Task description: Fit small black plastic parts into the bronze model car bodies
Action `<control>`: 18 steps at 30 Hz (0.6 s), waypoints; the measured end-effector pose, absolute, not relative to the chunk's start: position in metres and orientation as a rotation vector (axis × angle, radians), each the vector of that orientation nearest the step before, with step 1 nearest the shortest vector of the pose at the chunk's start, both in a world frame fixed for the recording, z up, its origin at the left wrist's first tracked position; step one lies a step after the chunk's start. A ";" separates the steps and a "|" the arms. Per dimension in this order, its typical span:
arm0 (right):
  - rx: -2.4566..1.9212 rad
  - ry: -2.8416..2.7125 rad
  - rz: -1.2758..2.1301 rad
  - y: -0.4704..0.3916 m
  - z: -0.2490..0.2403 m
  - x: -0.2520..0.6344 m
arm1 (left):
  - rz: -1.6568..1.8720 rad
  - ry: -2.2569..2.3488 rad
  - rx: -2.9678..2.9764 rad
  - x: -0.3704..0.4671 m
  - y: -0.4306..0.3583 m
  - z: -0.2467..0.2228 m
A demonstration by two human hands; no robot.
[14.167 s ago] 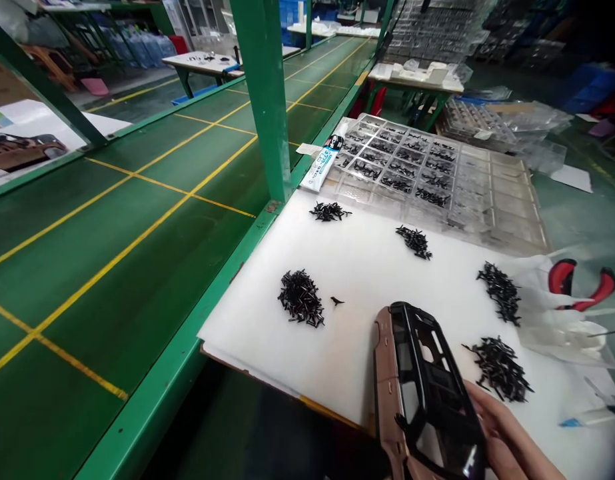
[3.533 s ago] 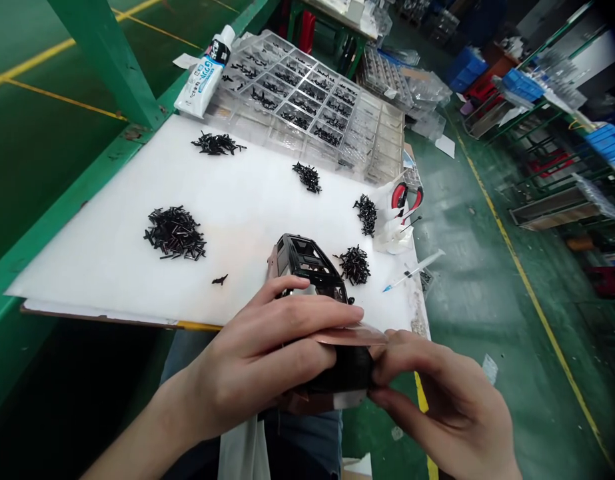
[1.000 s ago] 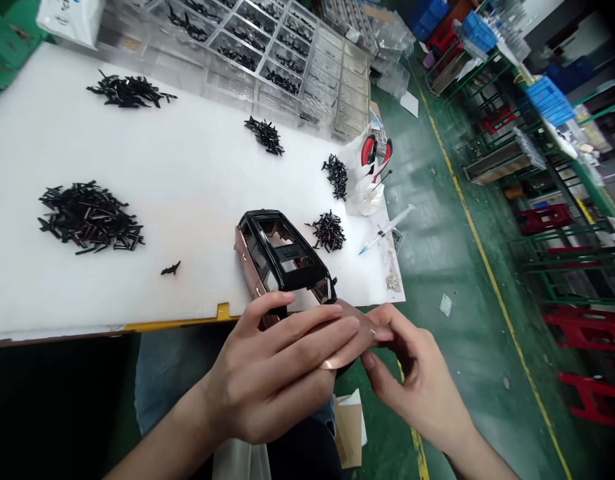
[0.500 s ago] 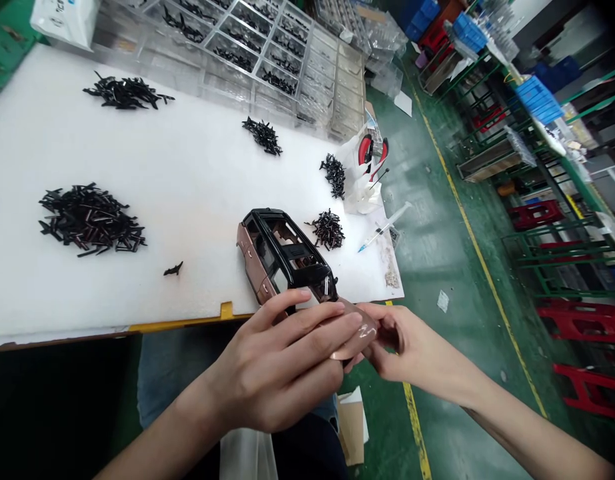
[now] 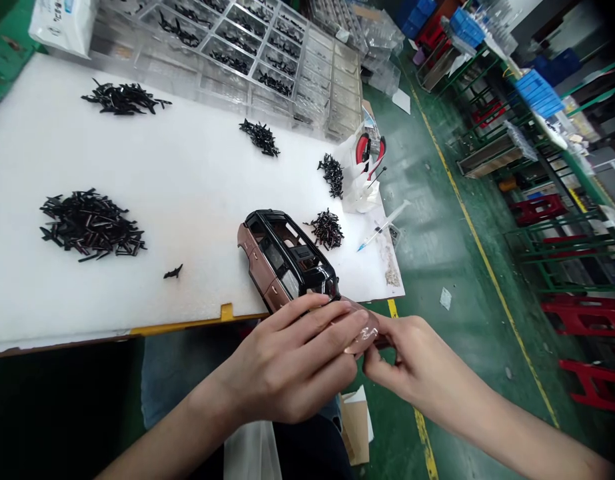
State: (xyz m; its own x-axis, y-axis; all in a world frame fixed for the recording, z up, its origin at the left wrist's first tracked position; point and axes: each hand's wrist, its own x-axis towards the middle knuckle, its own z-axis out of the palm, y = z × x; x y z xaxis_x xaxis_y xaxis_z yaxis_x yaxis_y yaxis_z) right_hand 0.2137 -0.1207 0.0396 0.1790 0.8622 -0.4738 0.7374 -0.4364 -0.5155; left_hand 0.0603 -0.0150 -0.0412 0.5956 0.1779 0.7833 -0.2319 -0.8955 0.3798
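A model car body (image 5: 273, 259), copper-brown with a black roof and open window and roof gaps, is held over the table's near edge, its front end towards me. My left hand (image 5: 292, 363) is closed over the bonnet, fingers laid across it. At the front end, my right hand (image 5: 410, 350) is closed with thumb and fingers pinching the front corner. Whether a small part is between those fingertips is hidden. Left of the car lies a single small black part (image 5: 173, 272). A pile of small black parts (image 5: 327, 230) sits just beyond the roof.
More black part piles (image 5: 93, 225) are spread over the white tabletop (image 5: 197, 200). Compartment trays (image 5: 247, 50) line the back. Red-handled pliers (image 5: 371, 155) stand in a white holder, near a syringe (image 5: 384, 227). Red stools (image 5: 587, 315) and shelving are across the green floor.
Both hands and the front of the car body have shifted slightly right. My right hand has turned a little and its fingers are closer together at the car's front.
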 end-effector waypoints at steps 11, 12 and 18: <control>-2.352 -1.726 0.792 -0.126 0.042 0.212 | 1.304 -0.029 2.353 0.070 -0.012 -0.037; -2.356 -1.729 0.780 -0.126 0.042 0.211 | 1.304 -0.029 2.349 0.070 -0.012 -0.037; -2.277 -1.689 0.897 -0.124 0.051 0.211 | 1.299 0.003 2.328 0.061 -0.007 -0.034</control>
State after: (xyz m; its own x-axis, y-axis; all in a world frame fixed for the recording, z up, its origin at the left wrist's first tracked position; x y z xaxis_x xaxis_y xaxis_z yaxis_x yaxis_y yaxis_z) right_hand 0.2115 -0.1238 0.0514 0.1785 0.9141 -0.3641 0.8134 -0.3453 -0.4682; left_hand 0.0610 -0.0073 -0.0338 0.5515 0.2251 0.8033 -0.2211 -0.8890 0.4010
